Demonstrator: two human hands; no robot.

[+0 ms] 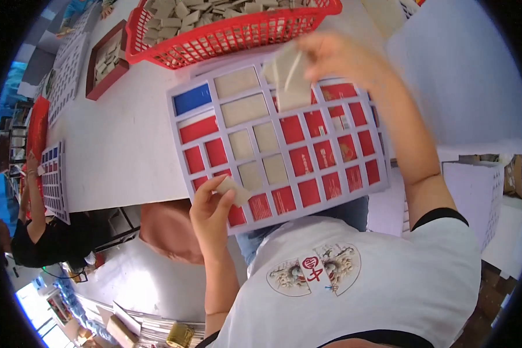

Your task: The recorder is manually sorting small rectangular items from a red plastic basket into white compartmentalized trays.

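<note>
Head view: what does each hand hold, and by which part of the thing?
Left hand: a small beige tile, by its left end. Right hand: a larger beige piece, blurred, by its upper right edge.

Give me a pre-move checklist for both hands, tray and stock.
1. Left hand grips small piece: ok, thumb and fingers.
2. Right hand grips big piece: ok, though motion-blurred.
3. Big piece clear of tray: cannot tell, blurred.
4. Tray fully on table: not ok, near edge overhangs.
5. All cells beige: not ok, many red, one blue.
6. Basket stocked: ok, heaped.
</note>
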